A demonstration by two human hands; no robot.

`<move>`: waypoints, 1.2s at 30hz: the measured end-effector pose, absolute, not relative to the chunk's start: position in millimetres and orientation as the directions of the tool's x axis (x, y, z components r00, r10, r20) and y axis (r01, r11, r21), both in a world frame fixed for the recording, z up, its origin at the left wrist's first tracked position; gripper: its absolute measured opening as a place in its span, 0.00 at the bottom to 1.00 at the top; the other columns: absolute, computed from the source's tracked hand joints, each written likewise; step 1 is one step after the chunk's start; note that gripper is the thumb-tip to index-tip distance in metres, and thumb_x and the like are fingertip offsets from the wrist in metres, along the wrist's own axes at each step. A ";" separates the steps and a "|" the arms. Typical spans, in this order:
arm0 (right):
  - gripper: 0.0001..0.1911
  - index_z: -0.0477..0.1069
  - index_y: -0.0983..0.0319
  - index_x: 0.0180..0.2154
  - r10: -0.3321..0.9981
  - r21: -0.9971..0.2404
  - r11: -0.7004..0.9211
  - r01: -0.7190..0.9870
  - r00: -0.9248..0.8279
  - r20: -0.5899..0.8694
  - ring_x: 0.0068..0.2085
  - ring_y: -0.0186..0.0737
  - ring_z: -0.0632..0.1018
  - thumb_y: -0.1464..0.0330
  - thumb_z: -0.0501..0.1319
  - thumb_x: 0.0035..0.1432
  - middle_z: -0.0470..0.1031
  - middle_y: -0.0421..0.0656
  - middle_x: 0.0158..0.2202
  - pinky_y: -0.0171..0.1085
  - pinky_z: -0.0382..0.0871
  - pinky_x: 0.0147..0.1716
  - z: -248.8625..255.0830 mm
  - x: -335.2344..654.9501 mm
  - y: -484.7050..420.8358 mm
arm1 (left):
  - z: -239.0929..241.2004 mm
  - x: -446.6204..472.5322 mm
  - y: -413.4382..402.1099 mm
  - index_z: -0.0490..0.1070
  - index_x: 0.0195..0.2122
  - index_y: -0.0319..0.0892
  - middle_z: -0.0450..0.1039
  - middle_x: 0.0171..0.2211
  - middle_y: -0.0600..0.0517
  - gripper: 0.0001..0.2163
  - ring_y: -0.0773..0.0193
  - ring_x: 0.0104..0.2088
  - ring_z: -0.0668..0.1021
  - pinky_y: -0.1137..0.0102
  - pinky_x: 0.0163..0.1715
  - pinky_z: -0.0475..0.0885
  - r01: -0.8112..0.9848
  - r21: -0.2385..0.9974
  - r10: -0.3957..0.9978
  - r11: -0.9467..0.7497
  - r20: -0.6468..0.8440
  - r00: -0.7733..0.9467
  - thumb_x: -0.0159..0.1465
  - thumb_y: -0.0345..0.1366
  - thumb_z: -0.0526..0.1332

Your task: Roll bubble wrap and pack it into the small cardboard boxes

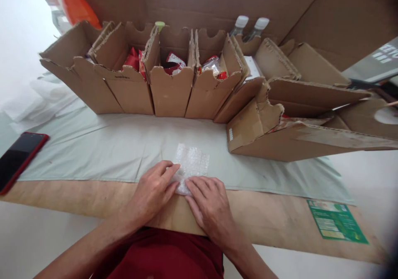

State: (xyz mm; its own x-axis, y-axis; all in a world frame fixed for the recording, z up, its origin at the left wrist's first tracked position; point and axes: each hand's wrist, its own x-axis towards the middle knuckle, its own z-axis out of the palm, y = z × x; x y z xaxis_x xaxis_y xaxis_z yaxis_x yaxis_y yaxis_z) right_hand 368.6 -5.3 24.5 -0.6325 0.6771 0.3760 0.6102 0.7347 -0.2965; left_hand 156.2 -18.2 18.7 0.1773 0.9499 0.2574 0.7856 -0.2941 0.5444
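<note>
A small piece of clear bubble wrap (193,158) lies at the front edge of the cloth, its near end folded or rolled over. My left hand (155,188) grips the left side of that near end, thumb and fingers closing on it. On the opposite side, my right hand (209,201) has its fingers curled over the right end of the fold, with the thumb below. Whether anything is wrapped inside the fold, I cannot tell.
Cardboard bins (172,94) with red packets stand in a row behind the cloth (124,146). A longer cardboard box (280,144) juts forward at right. Bottles (240,24) stand behind. A phone (20,156) lies left, a green card (338,223) right, more bubble wrap (37,100) far left.
</note>
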 end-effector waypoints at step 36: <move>0.37 0.69 0.56 0.61 0.893 -0.919 0.120 0.374 -0.446 -0.065 0.52 0.48 0.79 0.62 0.75 0.52 0.77 0.46 0.55 0.42 0.74 0.53 62.6 415.9 -16.4 | 10.9 216.5 -65.8 0.64 0.68 0.58 0.76 0.62 0.50 0.24 0.53 0.58 0.81 0.63 0.57 0.79 0.353 0.907 0.965 -0.227 0.162 0.205 0.71 0.36 0.58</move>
State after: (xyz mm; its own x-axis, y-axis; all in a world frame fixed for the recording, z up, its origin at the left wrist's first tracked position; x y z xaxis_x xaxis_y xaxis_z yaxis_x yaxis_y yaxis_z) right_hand 415.9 -16.4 62.6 -0.4458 0.8928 -0.0649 0.3743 0.1201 -0.9195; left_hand 216.5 -65.8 10.9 0.2049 0.9653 0.1622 0.3533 -0.2275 0.9074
